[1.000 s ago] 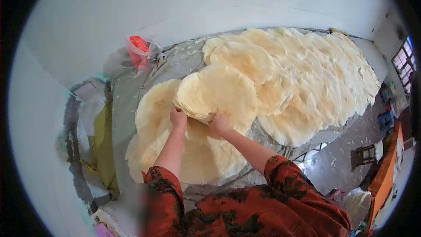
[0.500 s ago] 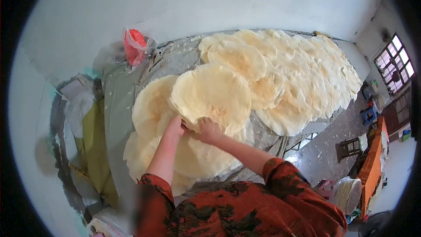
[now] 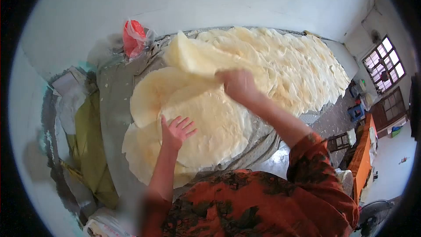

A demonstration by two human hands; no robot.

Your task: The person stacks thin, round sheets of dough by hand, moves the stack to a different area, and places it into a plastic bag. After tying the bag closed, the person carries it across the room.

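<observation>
My right hand [image 3: 239,83] is closed on the edge of a thin round cream-coloured sheet [image 3: 190,57], which looks like a large flatbread. That sheet is lifted, folded and blurred by motion above the others. Lower down, my left hand [image 3: 176,132] is empty, palm up with its fingers spread. Beneath the hands lies a group of similar round sheets [image 3: 215,127], overlapping one another. A broad layer of more such sheets [image 3: 302,70] covers the right part of the cloth-covered surface [image 3: 116,105].
A red plastic bag [image 3: 133,39] stands by the wall at the back left. Olive cloth [image 3: 92,145] and loose wrapping lie along the left side. To the right are a dark stool [image 3: 338,142], a blue stool [image 3: 356,112] and an orange board [image 3: 365,153].
My right hand has lifted a sheet off the near group and swung it up and to the right. The left hand has let go and opened.
</observation>
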